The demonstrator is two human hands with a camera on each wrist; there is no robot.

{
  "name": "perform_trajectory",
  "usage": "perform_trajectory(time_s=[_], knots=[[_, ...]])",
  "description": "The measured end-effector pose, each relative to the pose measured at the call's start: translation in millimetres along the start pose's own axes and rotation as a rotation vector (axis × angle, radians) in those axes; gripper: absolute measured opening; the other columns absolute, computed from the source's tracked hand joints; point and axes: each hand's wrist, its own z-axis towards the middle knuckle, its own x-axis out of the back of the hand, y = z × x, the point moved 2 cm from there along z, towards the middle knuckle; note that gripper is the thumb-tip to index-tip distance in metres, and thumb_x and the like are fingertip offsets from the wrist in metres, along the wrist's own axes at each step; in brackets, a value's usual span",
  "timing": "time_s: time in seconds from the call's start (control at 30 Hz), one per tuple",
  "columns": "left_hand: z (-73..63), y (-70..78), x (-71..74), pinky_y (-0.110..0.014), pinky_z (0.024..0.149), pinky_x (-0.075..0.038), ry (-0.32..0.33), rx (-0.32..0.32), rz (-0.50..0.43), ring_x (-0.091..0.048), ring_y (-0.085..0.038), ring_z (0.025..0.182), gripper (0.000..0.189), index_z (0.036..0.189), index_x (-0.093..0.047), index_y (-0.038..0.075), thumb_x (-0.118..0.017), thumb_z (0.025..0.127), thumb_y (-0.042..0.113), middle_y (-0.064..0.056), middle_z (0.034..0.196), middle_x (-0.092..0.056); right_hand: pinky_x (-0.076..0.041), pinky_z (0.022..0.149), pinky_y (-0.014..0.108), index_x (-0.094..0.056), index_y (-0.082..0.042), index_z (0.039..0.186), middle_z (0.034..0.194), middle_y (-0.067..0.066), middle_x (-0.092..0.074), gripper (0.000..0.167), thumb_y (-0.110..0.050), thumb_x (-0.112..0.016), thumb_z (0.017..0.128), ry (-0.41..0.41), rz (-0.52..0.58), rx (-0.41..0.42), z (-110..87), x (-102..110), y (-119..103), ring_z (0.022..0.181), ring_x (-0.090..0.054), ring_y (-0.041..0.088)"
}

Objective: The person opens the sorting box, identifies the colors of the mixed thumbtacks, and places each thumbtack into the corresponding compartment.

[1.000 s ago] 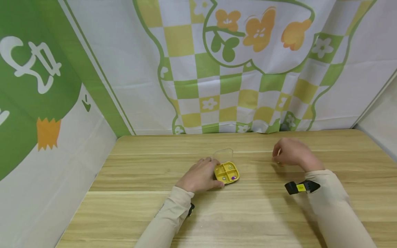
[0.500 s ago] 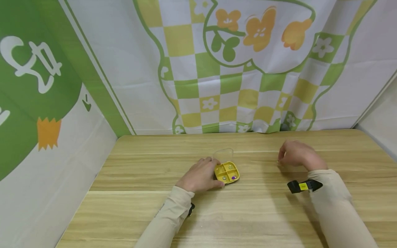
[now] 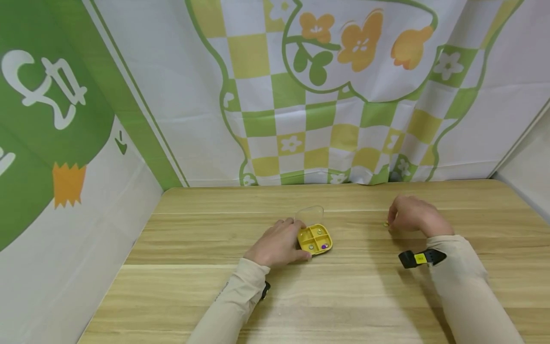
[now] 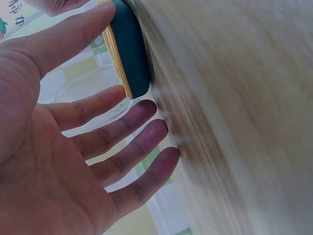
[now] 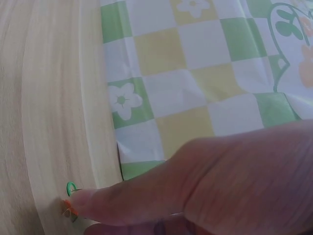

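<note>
My left hand (image 3: 275,243) holds a small pill box (image 3: 315,240) by its left side, with thumb and index finger on its edges. The box has a yellow four-part inside, a dark teal shell (image 4: 134,49) and a raised clear lid (image 3: 310,215). Small beads or rings lie in several compartments, one of them purple. Right of the box, my right hand (image 3: 410,213) is low at the table, fingertips pinching a tiny piece with a green ring (image 5: 71,188) and an orange part (image 5: 71,206). A thin wire shows on it. The thumb hides part of it.
The wooden table (image 3: 343,296) reaches back to a checked, flowered curtain (image 3: 318,119). A green and white printed cloth (image 3: 56,119) hangs on the left. Black straps sit on both wrists, the right one (image 3: 421,259) with a yellow label.
My right hand has shifted slightly right and lower, its fingers closer together, and is nearly still over the last half second. The left hand and pill box have not moved.
</note>
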Motion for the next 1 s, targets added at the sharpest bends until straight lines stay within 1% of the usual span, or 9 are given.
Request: perform_trajectory(time_s=[0.2, 0.4, 0.7, 1.0], knots=[[-0.1, -0.4, -0.7, -0.044, 0.106, -0.045, 0.001, 0.0, -0.005, -0.057, -0.028, 0.118, 0.069, 0.138, -0.057, 0.005, -0.084, 0.084, 0.04, -0.01, 0.126, -0.062, -0.041, 0.057, 0.033, -0.074, -0.014, 0.078, 0.082, 0.003, -0.063, 0.006, -0.01, -0.077, 0.081, -0.005, -0.004, -0.002, 0.8, -1.6, 0.7, 0.071, -0.052, 0.022], [0.3, -0.5, -1.4, -0.045, 0.106, -0.045, -0.001, 0.001, 0.0, -0.057, -0.028, 0.118, 0.069, 0.139, -0.057, 0.005, -0.084, 0.085, 0.04, -0.01, 0.128, -0.061, -0.042, 0.058, 0.035, -0.073, -0.014, 0.076, 0.08, 0.002, -0.063, 0.008, -0.011, -0.079, 0.078, 0.005, -0.012, -0.02, 1.2, -3.9, 0.2, 0.072, -0.053, 0.023], [0.5, -0.4, -1.3, -0.045, 0.106, -0.045, 0.001, -0.001, 0.007, -0.057, -0.028, 0.118, 0.069, 0.138, -0.057, 0.005, -0.083, 0.085, 0.04, -0.01, 0.127, -0.062, -0.041, 0.057, 0.035, -0.073, -0.014, 0.075, 0.078, 0.002, -0.063, 0.009, -0.01, -0.08, 0.078, 0.022, -0.019, -0.019, 0.9, -4.7, -0.9, 0.07, -0.052, 0.022], [0.7, -0.6, -1.4, -0.044, 0.106, -0.045, 0.002, 0.002, 0.007, -0.057, -0.028, 0.118, 0.069, 0.138, -0.057, 0.005, -0.083, 0.085, 0.04, -0.01, 0.127, -0.062, -0.039, 0.056, 0.033, -0.072, -0.014, 0.075, 0.077, 0.003, -0.061, 0.01, -0.008, -0.078, 0.081, 0.016, 0.004, -0.022, 1.2, -4.5, -1.1, 0.068, -0.049, 0.02]])
